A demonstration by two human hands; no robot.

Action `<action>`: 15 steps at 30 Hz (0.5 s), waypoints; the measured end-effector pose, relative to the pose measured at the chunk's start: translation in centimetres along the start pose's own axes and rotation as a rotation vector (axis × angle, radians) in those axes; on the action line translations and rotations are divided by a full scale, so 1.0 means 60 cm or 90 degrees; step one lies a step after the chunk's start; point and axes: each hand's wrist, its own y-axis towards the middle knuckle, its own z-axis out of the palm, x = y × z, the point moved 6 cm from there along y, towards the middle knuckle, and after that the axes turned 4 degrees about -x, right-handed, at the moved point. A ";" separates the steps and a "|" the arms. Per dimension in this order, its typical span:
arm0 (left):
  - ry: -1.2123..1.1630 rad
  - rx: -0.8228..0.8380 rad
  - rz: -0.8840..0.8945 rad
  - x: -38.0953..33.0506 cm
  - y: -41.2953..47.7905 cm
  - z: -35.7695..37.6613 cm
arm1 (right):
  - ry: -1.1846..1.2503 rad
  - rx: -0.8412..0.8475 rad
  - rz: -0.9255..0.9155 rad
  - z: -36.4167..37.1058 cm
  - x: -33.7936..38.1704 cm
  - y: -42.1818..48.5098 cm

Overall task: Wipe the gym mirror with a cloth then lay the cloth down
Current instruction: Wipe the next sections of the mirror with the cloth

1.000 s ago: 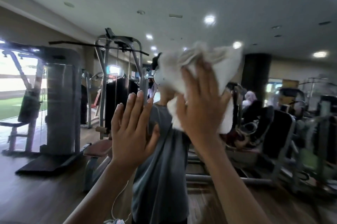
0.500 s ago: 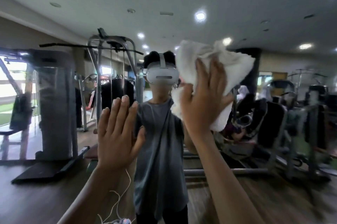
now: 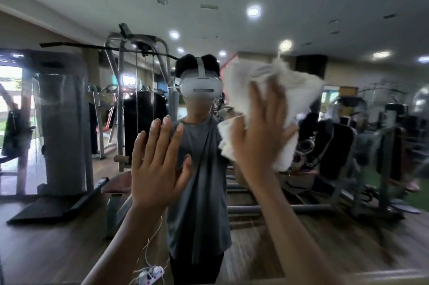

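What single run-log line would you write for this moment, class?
step: wipe mirror | right hand: presses white cloth on mirror | left hand: open, fingers straight | cloth: not yet laid down

Cloth: white terry, bunched, was pressed flat to the glass under the right hand. Mirror: large, upright, reflected gym machines.

This is a gym: a grey steel cable pulldown machine stands at the far middle, a grey-shrouded weight-stack tower to its left, black padded exercise machines crowd the right, all on a dark wood-plank floor under round recessed ceiling lights.
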 end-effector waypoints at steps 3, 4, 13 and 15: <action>0.007 -0.007 0.004 0.000 0.002 0.000 | -0.030 0.059 -0.227 0.020 0.047 -0.078; 0.009 -0.006 0.005 0.000 0.001 0.001 | -0.043 0.069 -0.300 0.020 0.045 -0.102; 0.019 -0.014 -0.003 -0.003 -0.002 0.003 | 0.005 -0.027 -0.002 -0.015 -0.050 -0.003; 0.019 -0.015 0.004 -0.001 -0.003 0.000 | 0.013 -0.016 0.009 0.001 0.009 0.012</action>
